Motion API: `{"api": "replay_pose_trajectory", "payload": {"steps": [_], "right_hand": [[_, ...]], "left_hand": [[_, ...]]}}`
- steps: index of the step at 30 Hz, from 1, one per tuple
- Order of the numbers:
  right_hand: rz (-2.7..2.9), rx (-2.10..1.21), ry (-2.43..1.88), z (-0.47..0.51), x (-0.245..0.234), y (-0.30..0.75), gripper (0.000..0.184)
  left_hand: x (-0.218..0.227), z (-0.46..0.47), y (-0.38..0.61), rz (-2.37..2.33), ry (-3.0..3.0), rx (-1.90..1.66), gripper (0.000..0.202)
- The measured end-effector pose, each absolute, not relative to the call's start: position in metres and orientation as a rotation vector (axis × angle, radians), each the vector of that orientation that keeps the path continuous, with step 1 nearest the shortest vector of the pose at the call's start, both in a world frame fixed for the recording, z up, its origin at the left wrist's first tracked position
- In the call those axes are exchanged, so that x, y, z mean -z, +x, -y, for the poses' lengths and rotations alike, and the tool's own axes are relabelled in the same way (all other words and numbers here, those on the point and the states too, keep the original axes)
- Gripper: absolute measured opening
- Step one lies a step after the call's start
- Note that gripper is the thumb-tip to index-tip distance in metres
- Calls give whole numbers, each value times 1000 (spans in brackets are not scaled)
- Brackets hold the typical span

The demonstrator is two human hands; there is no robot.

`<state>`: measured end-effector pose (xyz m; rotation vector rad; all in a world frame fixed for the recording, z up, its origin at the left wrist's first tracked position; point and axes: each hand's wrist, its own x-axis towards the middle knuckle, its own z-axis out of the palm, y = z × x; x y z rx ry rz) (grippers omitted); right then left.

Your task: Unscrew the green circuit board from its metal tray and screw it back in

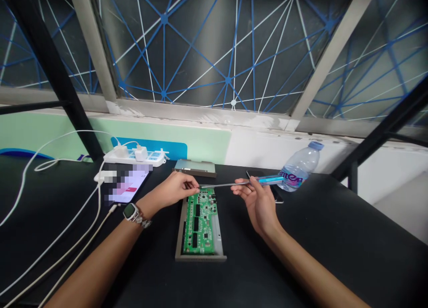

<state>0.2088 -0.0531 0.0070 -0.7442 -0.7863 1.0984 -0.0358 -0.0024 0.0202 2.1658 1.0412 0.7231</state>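
My right hand (262,205) holds a screwdriver (270,180) by its translucent blue handle, with the long metal shaft lying level and pointing left. At the shaft's tip, the thumb and fingers of my left hand (175,188) are pinched together. Whatever sits between them is too small to make out. Just below the tip lies a green circuit board (202,223) with several black chips, seated in a grey metal housing (200,257) on the black table. My left wrist carries a watch.
Behind the board lies a grey metal cover-like piece (195,166). A phone (132,185), white cables (99,196) and a power strip (133,155) are on the left. A water bottle (301,165) leans at the right, beside another phone (279,195) partly hidden by my right hand.
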Motion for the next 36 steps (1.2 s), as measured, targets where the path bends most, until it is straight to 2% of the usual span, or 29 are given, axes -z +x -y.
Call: {"api": "replay_pose_trajectory", "payload": {"steps": [10,18,30,32,36], "right_hand": [[942,-964,-717,55,-11,208,24],[1105,-927,-668,58,-19,214,18],[1645,-768,-815,21,-92,185,25],[1693,-684,-841,17,-98,175,26],[1740,-632,-875,13,-94,166,28]], "left_hand": [[-16,3,-34,-1060,2374,-696,17],[-15,7,-29,-1091,2534,-669,23],[-1,7,-16,-1128,2412,-885,21],[-1,8,-16,-1106,2431,-923,20],[-1,10,-18,-1081,2511,-908,30]]}}
